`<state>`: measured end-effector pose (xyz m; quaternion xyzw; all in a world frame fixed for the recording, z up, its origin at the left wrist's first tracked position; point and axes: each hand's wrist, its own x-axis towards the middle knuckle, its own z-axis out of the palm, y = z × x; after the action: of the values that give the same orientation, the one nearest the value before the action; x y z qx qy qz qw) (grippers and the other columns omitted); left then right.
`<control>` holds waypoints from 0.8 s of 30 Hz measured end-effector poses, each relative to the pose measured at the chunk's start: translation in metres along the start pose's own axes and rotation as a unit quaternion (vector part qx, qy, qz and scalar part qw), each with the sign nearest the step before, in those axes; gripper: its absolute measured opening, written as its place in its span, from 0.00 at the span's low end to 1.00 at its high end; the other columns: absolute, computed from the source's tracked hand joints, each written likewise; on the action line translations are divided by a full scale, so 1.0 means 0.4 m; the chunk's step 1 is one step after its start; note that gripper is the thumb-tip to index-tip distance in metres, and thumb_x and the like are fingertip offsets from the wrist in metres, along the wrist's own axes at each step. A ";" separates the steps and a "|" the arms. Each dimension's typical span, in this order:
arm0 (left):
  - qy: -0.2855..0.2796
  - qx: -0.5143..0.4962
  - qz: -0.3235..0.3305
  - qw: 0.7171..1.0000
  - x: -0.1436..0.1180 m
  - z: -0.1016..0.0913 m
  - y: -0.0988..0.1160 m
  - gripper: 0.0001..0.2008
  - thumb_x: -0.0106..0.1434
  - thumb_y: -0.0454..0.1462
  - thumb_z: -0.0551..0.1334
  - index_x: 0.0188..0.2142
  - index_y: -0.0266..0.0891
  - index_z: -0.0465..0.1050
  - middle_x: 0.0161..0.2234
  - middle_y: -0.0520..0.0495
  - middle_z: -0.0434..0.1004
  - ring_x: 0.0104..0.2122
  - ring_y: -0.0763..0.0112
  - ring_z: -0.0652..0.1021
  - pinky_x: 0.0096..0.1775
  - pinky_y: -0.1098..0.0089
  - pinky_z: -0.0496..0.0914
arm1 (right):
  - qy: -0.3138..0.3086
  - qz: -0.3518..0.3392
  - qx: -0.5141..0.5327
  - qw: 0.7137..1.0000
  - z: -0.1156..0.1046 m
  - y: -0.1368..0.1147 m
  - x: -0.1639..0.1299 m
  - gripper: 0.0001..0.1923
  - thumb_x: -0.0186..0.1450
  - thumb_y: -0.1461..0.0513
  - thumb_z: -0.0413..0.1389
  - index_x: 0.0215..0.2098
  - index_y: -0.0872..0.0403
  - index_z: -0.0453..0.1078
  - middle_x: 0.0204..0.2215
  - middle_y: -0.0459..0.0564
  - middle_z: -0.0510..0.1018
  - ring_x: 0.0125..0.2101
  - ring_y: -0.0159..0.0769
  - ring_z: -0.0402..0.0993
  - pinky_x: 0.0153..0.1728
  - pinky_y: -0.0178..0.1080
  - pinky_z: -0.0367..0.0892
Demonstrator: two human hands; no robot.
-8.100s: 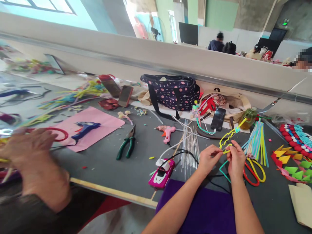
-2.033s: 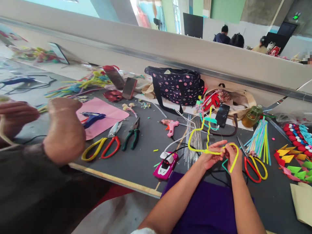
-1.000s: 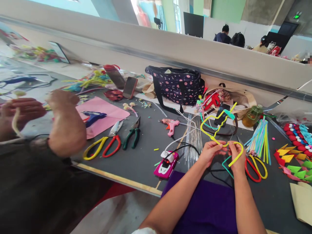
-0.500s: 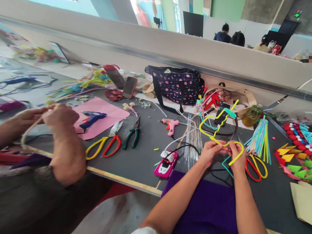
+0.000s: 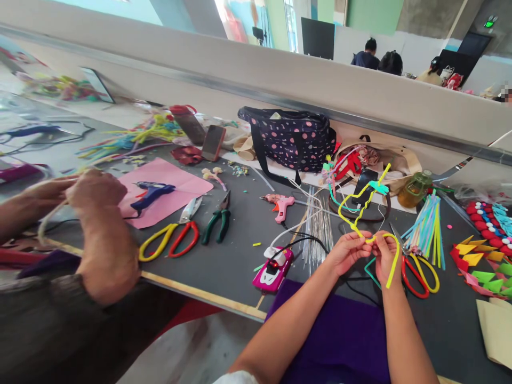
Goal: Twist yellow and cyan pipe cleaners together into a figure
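Head view, left to right. Co-worker's hands (image 5: 80,192) at far left pull a pale cord, blurred. Pink sheet (image 5: 168,189) carries one blue glue gun (image 5: 150,191). Right of it on the worktop (image 5: 224,256): one pair of yellow-and-red scissors (image 5: 170,241), one pair of green pliers (image 5: 216,223), one pink glue gun (image 5: 280,205), one pink car-shaped gadget (image 5: 274,269) with cables, one bundle of thin wires (image 5: 316,229). Spotted bag (image 5: 290,141) sits far centre.

Left hand (image 5: 347,250) and right hand (image 5: 384,253) meet fingertip to fingertip, both pinching the yellow pipe cleaner (image 5: 360,205) where its strands cross. It is held just above the worktop, near right of centre. One zigzag loop rises far of the hands with a teal bit at its tip; one free end curls down over the right hand.

Judgement: shape partly bent, joint being twisted, free end unworked, so roughly midway. A teal pipe cleaner (image 5: 370,269) lies under the hands.

Further right: second scissors (image 5: 420,272), one bundle of coloured sticks (image 5: 426,229), a pile of folded paper triangles (image 5: 480,266), too many to count reliably.
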<state>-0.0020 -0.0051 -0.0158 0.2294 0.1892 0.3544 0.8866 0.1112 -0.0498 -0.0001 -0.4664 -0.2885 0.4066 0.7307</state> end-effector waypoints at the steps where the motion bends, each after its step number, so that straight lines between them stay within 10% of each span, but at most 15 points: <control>1: -0.001 0.001 -0.004 1.000 0.000 0.000 -0.001 0.15 0.54 0.32 0.69 0.41 0.28 0.76 0.28 0.43 0.80 0.24 0.73 0.80 0.29 0.76 0.76 | -0.001 -0.004 0.005 1.000 0.000 -0.001 0.000 0.12 0.55 0.55 0.65 0.29 0.54 0.71 0.22 0.43 0.71 0.19 0.25 0.61 0.18 0.30 0.54; 24: 0.118 0.030 0.105 0.987 -0.002 -0.017 0.020 0.15 0.49 0.39 0.73 0.32 0.30 0.77 0.22 0.48 0.76 0.23 0.77 0.76 0.29 0.76 0.74 | -0.017 -0.002 0.033 0.999 -0.008 -0.016 -0.001 0.10 0.55 0.56 0.64 0.28 0.53 0.72 0.23 0.43 0.68 0.19 0.24 0.57 0.18 0.32 0.49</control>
<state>-0.0101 0.0013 -0.0169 0.2308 0.2779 0.4643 0.8087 0.1158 -0.0531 0.0043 -0.4343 -0.2884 0.4222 0.7416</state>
